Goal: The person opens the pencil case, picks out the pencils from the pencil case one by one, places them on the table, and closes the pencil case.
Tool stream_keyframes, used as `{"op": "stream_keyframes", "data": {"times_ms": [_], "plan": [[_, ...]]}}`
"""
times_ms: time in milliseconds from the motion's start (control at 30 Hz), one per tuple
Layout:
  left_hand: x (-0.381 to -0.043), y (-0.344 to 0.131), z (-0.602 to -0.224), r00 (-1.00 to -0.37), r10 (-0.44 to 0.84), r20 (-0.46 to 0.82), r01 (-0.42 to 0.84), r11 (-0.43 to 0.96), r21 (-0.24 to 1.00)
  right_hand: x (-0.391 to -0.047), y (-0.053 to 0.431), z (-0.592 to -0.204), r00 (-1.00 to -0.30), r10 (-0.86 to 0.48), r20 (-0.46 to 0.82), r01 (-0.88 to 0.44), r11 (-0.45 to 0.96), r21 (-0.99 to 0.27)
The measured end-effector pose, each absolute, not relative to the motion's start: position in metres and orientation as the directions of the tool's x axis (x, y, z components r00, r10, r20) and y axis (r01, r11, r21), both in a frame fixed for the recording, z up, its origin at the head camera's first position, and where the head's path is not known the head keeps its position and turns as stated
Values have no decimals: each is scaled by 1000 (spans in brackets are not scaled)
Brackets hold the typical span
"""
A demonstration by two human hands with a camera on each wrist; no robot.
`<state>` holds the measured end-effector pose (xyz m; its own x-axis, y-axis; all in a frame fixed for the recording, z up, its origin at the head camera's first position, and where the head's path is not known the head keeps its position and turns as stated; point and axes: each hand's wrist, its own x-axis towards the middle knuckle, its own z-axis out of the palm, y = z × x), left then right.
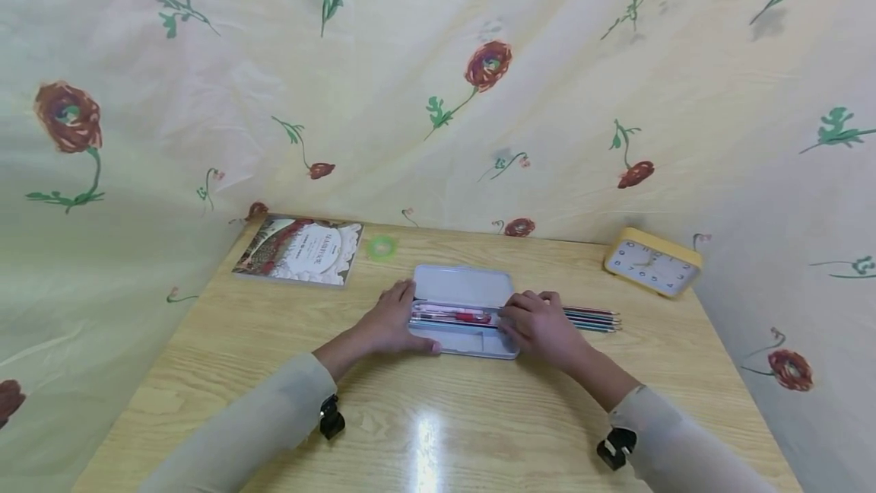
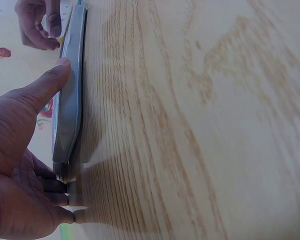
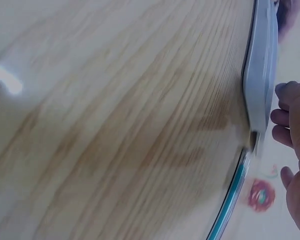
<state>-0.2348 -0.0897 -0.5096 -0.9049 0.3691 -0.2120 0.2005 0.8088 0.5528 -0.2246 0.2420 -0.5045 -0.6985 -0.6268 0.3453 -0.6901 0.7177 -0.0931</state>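
A light grey pencil case (image 1: 462, 339) lies with its lid (image 1: 463, 285) laid back on the wooden table. Inside are several pens (image 1: 445, 316), one with a red grip. At the case's left end rests my left hand (image 1: 393, 326), its thumb (image 2: 57, 75) pressing the front side and its fingers extended toward the back. My right hand (image 1: 544, 326) reaches over the right end with loosely bent fingers, its fingertips (image 3: 282, 132) beside the case wall. It covers the right ends of the pens. Several pencils (image 1: 591, 319) lie to the right, partly behind that hand.
A booklet (image 1: 301, 249) with a floral cover lies at the back left, beside a green roll of tape (image 1: 381, 248). Toward the back right stands a yellow clock (image 1: 653, 262). A flower-patterned curtain (image 1: 383, 97) hangs along the table's (image 1: 411, 409) back edge.
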Motion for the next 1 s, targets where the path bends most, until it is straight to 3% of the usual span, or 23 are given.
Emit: {"op": "stream_keyframes", "data": {"times_ms": [267,500,800,1000], "plan": [[-237,-90,-509,-903,373,-214,203,809,551,-224,223,-502,-730,-662,172,-682,725,-103],[-237,-91,-511,-903,372,-215,203,809,552,-225,218,-501,-726,-670,155,-687,717,-115],[-236,-92,-512,-902,368,-226,190,808,558,-226,212,-504,-774,-622,115,-629,737,-247],[-236,-92,-511,-900,380,-213,210,808,550,-226,194,-505,-766,-634,110,-639,730,-242]]}}
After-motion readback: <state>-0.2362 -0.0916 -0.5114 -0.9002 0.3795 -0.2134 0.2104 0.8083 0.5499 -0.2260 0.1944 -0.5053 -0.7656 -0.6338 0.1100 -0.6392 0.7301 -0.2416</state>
